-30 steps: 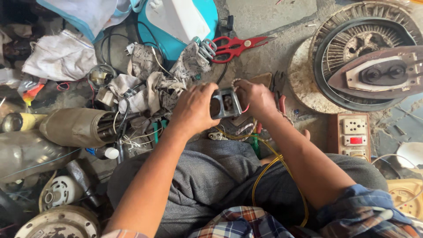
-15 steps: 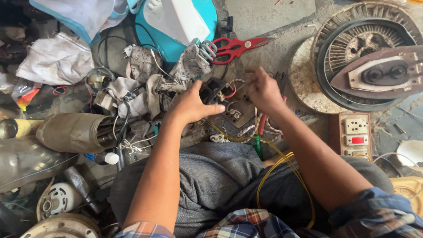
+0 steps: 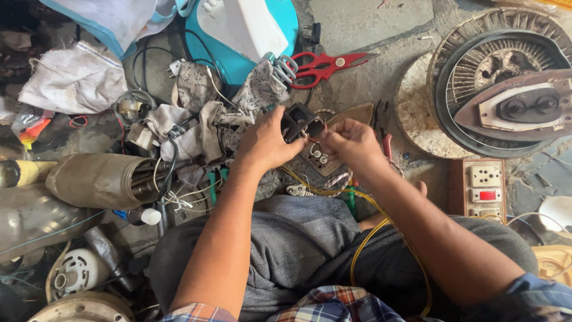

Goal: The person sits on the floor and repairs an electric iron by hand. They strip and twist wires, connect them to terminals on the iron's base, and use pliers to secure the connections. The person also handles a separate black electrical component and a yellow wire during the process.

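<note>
My left hand [image 3: 266, 143] grips a small black plastic part [image 3: 300, 121] over the floor in front of my knees. My right hand [image 3: 351, 145] pinches thin wires at that part's right edge. Under both hands lies a flat iron soleplate [image 3: 342, 128] with small terminals on it. A yellow wire [image 3: 363, 238] runs from there down across my lap.
Red-handled scissors [image 3: 322, 65] lie beyond the hands, next to a teal and white appliance [image 3: 247, 30]. An iron base on a round ribbed disc [image 3: 506, 95] is at right, a socket board [image 3: 484, 188] below it. Rags, cables and a metal cylinder [image 3: 98, 179] crowd the left.
Both hands moved away from me and a little apart, then came together again on the black part. The left hand has taken hold of it.
</note>
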